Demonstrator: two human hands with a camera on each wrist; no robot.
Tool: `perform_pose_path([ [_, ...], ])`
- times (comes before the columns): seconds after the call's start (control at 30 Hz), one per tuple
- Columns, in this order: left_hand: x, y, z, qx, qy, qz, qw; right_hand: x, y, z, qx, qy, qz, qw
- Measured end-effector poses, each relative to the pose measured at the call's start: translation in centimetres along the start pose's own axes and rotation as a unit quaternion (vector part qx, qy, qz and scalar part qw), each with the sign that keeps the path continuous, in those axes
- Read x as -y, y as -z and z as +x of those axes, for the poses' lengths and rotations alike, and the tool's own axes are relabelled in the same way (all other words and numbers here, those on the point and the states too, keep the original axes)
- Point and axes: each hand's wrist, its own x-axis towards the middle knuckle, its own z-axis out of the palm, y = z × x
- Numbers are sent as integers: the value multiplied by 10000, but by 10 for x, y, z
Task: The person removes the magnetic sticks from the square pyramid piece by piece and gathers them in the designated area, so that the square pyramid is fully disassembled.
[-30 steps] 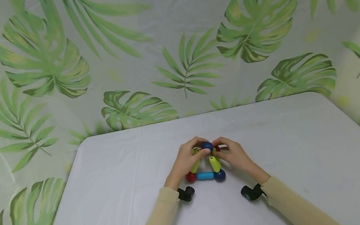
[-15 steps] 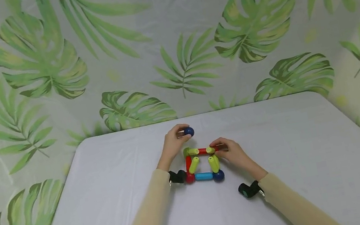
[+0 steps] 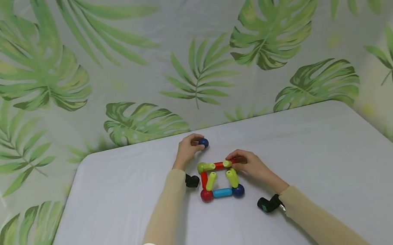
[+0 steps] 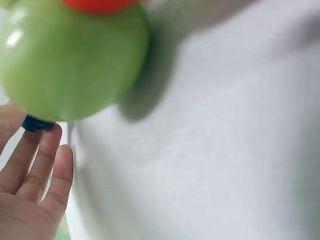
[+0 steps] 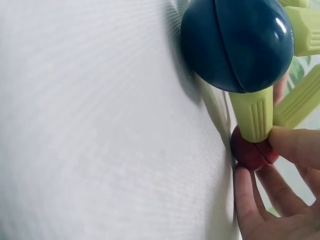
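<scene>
A small frame of magnetic rods and balls (image 3: 219, 179) lies on the white table (image 3: 119, 223). It has a red ball (image 3: 206, 195), a blue rod (image 3: 222, 192) and a dark blue ball (image 3: 238, 190) along its near side. My left hand (image 3: 200, 142) is beyond the frame and pinches a loose dark blue ball (image 3: 204, 142), whose edge peeks past my fingers (image 4: 47, 170) under a green ball (image 4: 70, 60). My right hand (image 3: 236, 161) pinches a red ball (image 5: 250, 150) at the frame's far right corner, beside a yellow-green rod (image 5: 252, 115) and a dark blue ball (image 5: 237, 42).
A leaf-patterned cloth (image 3: 202, 64) hangs behind the table and round its sides. The table's far edge (image 3: 258, 116) runs just beyond my left hand. Black wrist cameras (image 3: 270, 204) sit on both of my forearms.
My left hand pulled the dark blue ball off the top of the frame and carried it toward the far edge. The green rods under it now lean apart. My right hand stayed put.
</scene>
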Motion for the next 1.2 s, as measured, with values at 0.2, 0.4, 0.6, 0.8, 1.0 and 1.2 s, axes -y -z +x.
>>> perform_pose_path([
  [0.2,3,-1,1,-64,81,148,9998,3,-2,-1,27,-48,-60,10000],
  [0.4,4,6,-4,-143,-128,22,9998,1,-2,0,19,31,-51,10000],
  [0.6,2,14,-27,95,-794,-392,9960,0,0,-2,36,34,-76,10000],
  [0.8,-5,9,-54,1481,-1423,-157,9786,-1,6,-4,-16,-45,-57,10000],
  [1.0,-8,-1,-62,1213,-1777,437,9756,4,5,-4,81,130,44,9999],
  [1.2,-4,-3,-62,479,-1680,270,9843,27,3,-12,170,230,136,9995],
])
